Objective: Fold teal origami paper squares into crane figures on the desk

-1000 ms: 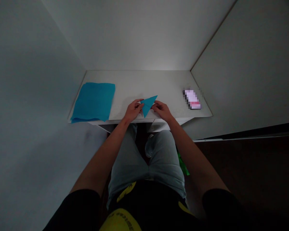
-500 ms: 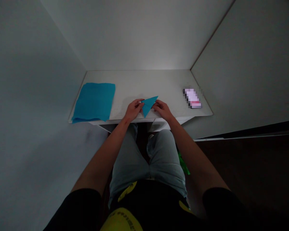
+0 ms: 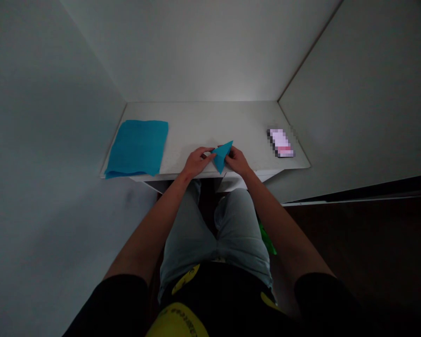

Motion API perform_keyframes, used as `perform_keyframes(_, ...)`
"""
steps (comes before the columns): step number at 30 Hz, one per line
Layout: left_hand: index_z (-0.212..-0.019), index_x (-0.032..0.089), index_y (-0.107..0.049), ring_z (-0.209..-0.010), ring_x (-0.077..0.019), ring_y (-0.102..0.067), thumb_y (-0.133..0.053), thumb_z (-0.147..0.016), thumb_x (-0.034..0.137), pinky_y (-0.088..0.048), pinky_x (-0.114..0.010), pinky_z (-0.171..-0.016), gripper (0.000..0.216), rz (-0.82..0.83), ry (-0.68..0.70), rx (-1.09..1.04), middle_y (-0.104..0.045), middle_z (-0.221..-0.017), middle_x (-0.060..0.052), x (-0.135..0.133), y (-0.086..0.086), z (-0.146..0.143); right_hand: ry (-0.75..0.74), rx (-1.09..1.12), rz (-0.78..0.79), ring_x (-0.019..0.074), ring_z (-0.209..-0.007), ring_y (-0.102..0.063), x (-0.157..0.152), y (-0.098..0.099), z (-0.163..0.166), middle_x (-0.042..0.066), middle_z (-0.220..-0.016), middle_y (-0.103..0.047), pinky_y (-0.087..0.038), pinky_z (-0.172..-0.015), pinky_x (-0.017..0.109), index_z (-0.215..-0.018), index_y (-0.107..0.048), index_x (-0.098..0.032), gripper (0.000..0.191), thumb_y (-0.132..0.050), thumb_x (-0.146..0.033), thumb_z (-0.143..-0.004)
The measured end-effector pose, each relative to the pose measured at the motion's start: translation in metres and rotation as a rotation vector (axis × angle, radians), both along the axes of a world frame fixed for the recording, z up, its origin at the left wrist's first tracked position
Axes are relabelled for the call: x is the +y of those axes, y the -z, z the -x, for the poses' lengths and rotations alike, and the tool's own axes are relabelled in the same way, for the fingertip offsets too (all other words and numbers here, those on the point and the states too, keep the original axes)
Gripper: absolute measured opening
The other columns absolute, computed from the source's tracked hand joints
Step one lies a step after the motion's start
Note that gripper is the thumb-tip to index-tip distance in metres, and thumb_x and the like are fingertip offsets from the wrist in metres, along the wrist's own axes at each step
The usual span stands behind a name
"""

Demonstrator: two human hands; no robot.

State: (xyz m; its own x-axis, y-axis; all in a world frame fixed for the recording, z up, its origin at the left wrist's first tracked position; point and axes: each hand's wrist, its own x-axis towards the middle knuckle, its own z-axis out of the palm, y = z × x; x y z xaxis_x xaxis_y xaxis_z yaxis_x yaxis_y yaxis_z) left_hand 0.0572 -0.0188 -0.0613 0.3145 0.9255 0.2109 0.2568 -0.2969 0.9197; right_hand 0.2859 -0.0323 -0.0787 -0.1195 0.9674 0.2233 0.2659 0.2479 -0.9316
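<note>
A small piece of folded blue paper, pointed at its upper right and lower ends, is held just above the front part of the white desk. My left hand pinches its left edge between thumb and fingers. On the other side, my right hand grips the right edge, with some fingertips hidden behind the paper. To the left lies a stack of blue paper sheets, its front edge slightly curled.
The white desk meets walls at the back and both sides. A phone, pixelated, lies at the right. Below the desk is a drawer, and something green is on the floor beside my leg.
The folded paper has shifted slightly right and tilted more steeply. My left hand has moved right with it, while the right hand has closed in around its edge.
</note>
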Motion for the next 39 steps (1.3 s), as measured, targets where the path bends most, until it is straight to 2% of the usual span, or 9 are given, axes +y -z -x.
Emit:
perform_keyframes(6, -0.140, 0.026, -0.074, -0.080, -0.0128, -0.072, -0.094, -0.082, 0.045, -0.060, -0.031, -0.083, 0.065, -0.104, 0.027, 0.058, -0.071, -0.140, -0.011, -0.008, -0.002, -0.001, 0.019, -0.132, -0.007, 0.0258, -0.096, -0.071, -0.001, -0.002, -0.002, 0.004, -0.105, -0.081, -0.060, -0.089, 0.040, -0.129, -0.078, -0.026, 0.043, -0.074, -0.038, -0.089)
perform_keyframes(11, -0.128, 0.023, -0.079, -0.078, -0.0126, -0.069, -0.079, -0.092, 0.029, -0.059, -0.028, -0.078, 0.036, -0.069, -0.038, 0.010, -0.075, -0.120, -0.007, 0.001, 0.004, -0.002, 0.029, -0.037, 0.004, 0.0198, -0.076, -0.064, 0.002, 0.000, -0.003, 0.000, -0.087, -0.073, -0.055, -0.073, 0.034, -0.132, -0.078, -0.027, 0.048, -0.073, -0.051, -0.092)
perform_keyframes(16, -0.140, 0.026, -0.073, -0.061, -0.0121, -0.066, -0.060, -0.104, 0.030, -0.052, -0.025, -0.060, 0.039, 0.100, -0.036, -0.087, -0.074, -0.088, -0.001, 0.006, 0.007, -0.004, 0.027, 0.045, 0.067, 0.0171, -0.064, -0.060, 0.002, -0.003, -0.002, -0.001, -0.082, -0.072, -0.055, -0.066, 0.033, -0.134, -0.078, -0.029, 0.051, -0.066, -0.061, -0.097)
perform_keyframes(20, -0.136, 0.025, -0.075, -0.064, -0.0143, -0.071, -0.054, -0.106, 0.032, -0.049, -0.024, -0.056, 0.037, 0.118, -0.034, -0.096, -0.077, -0.085, -0.001, 0.002, 0.003, -0.004, 0.011, 0.075, 0.049, 0.0189, -0.075, -0.067, 0.000, -0.008, -0.001, 0.002, -0.099, -0.079, -0.060, -0.069, 0.034, -0.124, -0.082, -0.029, 0.040, -0.069, -0.051, -0.093)
perform_keyframes(23, -0.122, 0.023, -0.077, -0.070, -0.0162, -0.074, -0.054, -0.108, 0.041, -0.048, -0.024, -0.055, 0.033, 0.152, -0.033, -0.146, -0.079, -0.092, -0.004, 0.001, 0.002, -0.005, 0.000, 0.060, 0.067, 0.0200, -0.075, -0.069, -0.002, -0.010, -0.004, 0.001, -0.087, -0.077, -0.061, -0.074, 0.036, -0.114, -0.084, -0.026, 0.034, -0.070, -0.045, -0.088)
perform_keyframes(29, -0.131, 0.021, -0.071, -0.073, -0.0149, -0.070, -0.090, -0.086, 0.039, -0.054, -0.027, -0.071, 0.052, 0.119, -0.064, -0.140, -0.080, -0.092, -0.003, 0.005, 0.006, -0.006, -0.065, 0.032, 0.059, 0.0190, -0.076, -0.066, -0.007, -0.013, -0.006, 0.002, -0.084, -0.075, -0.057, -0.075, 0.034, -0.093, -0.082, -0.024, 0.034, -0.077, -0.057, -0.089)
perform_keyframes(31, -0.129, 0.019, -0.074, -0.078, -0.0166, -0.071, -0.089, -0.086, 0.035, -0.056, -0.030, -0.078, 0.048, 0.115, -0.038, -0.126, -0.081, -0.095, -0.005, 0.007, 0.007, -0.005, -0.074, 0.024, 0.046, 0.0173, -0.073, -0.063, -0.008, -0.013, -0.004, 0.001, -0.084, -0.074, -0.053, -0.070, 0.032, -0.095, -0.079, -0.024, 0.038, -0.081, -0.060, -0.086)
perform_keyframes(36, -0.108, 0.019, -0.080, -0.092, -0.0207, -0.074, -0.081, -0.091, 0.039, -0.057, -0.034, -0.087, 0.025, 0.077, 0.016, -0.064, -0.083, -0.104, -0.006, 0.007, 0.004, -0.003, -0.091, 0.026, 0.082, 0.0132, -0.061, -0.050, -0.009, -0.012, -0.003, -0.007, -0.075, -0.066, -0.039, -0.055, 0.027, -0.142, -0.066, -0.027, 0.072, -0.089, -0.057, -0.080)
perform_keyframes(39, -0.106, 0.020, -0.079, -0.090, -0.0193, -0.073, -0.078, -0.094, 0.038, -0.057, -0.033, -0.085, 0.022, 0.052, -0.028, -0.039, -0.083, -0.103, -0.005, 0.007, 0.005, -0.004, -0.095, -0.068, 0.114, 0.0143, -0.061, -0.049, -0.008, -0.011, -0.004, -0.006, -0.070, -0.062, -0.038, -0.055, 0.028, -0.127, -0.073, -0.024, 0.062, -0.090, -0.058, -0.078)
